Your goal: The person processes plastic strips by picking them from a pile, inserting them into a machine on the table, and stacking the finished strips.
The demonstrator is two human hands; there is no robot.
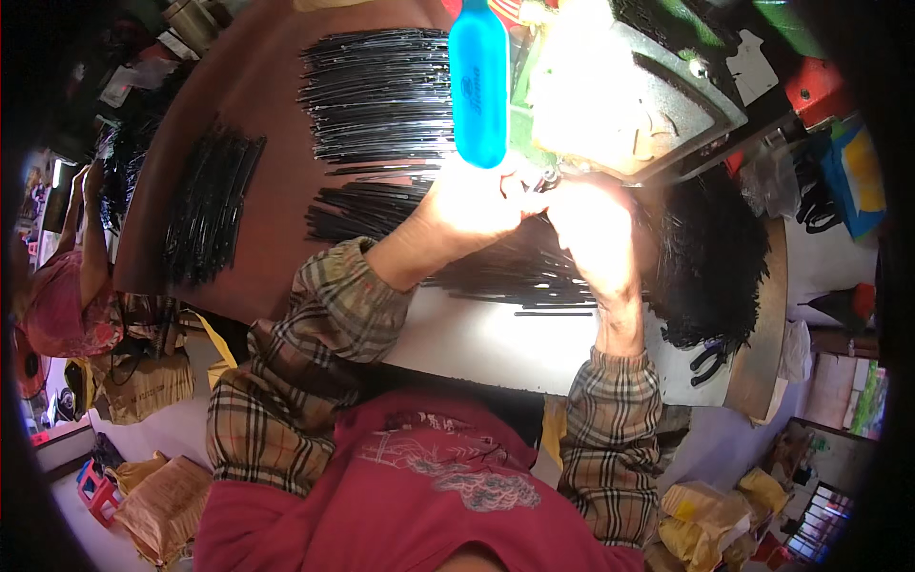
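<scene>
My left hand (467, 208) reaches up to the front of a brightly lit machine (681, 105), its fingers pinched beside a small metal fitting (545, 179). My right hand (600, 229) meets it there from the other side, fingers closed. Glare washes out both hands, and what they hold is too small to make out. Rows of thin black strips (381, 95) lie beyond my left hand, with another bundle of black strips (357, 212) near my left wrist. More dark strips (515, 272) lie under my hands, on the white work surface (477, 343).
A blue rounded object (478, 91) stands upright just beyond my left hand. Black strips (212, 205) lie on the brown board (276, 191) at left. At right are a thick black heap (710, 257) and a dark-handled tool (707, 362). Another person (71, 296) sits far left.
</scene>
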